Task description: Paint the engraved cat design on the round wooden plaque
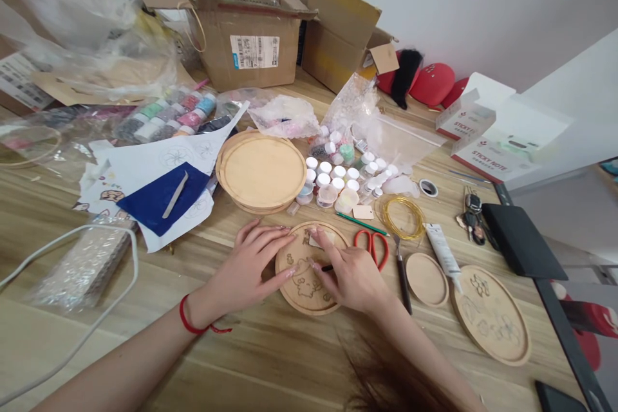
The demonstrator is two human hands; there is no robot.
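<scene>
One red bracelet (185,317) is worn on the left wrist. One round wooden plate (299,300) with drawn figures lies on the counter (232,360) between both hands. The fingers of the left hand (255,259) are spread apart along its left rim; the right hand (355,273) is bent over its right side, one dark slim thing (327,268) by the fingertips, but whether that grip is clamped on it cannot be told. To the right, one craft knife (402,280), one small plate (427,280), one white tube (443,251) and one more drawn plate (492,306) are laid. Beyond are seen one pair of red-handled scissors (372,247), one green pencil (362,224), one pair of tweezers (175,195) and stacked plates (263,170), their number unclear. Farthest, two open cardboard boxes (217,45) are placed.
</scene>
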